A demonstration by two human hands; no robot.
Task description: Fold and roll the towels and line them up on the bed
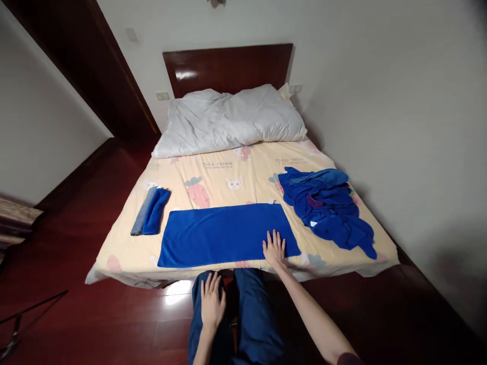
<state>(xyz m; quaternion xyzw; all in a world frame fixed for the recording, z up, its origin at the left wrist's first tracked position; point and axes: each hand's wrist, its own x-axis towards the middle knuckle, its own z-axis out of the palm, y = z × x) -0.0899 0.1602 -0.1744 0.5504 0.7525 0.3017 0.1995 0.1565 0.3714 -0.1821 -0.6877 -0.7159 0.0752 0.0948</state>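
Observation:
A blue towel (pixel 220 235) lies spread flat in a long rectangle across the near part of the bed, with a small white tag at its far edge. My right hand (pixel 274 249) rests flat on the towel near its right end, fingers spread. On my knee lies my left hand (pixel 213 299), fingers stretched out and holding nothing. To the left of the towel are a rolled grey towel (pixel 143 213) and a rolled blue towel (pixel 157 212), side by side and touching. A crumpled heap of blue towels (pixel 331 203) sits to the right, with a purple piece among them.
The bed wears a cream sheet (pixel 254 182) with carrot and rabbit prints. A folded white quilt (pixel 232 119) lies against the dark wooden headboard (pixel 228 68). Dark red floor (pixel 125 324) surrounds the bed, and a wall (pixel 411 126) runs along its right side.

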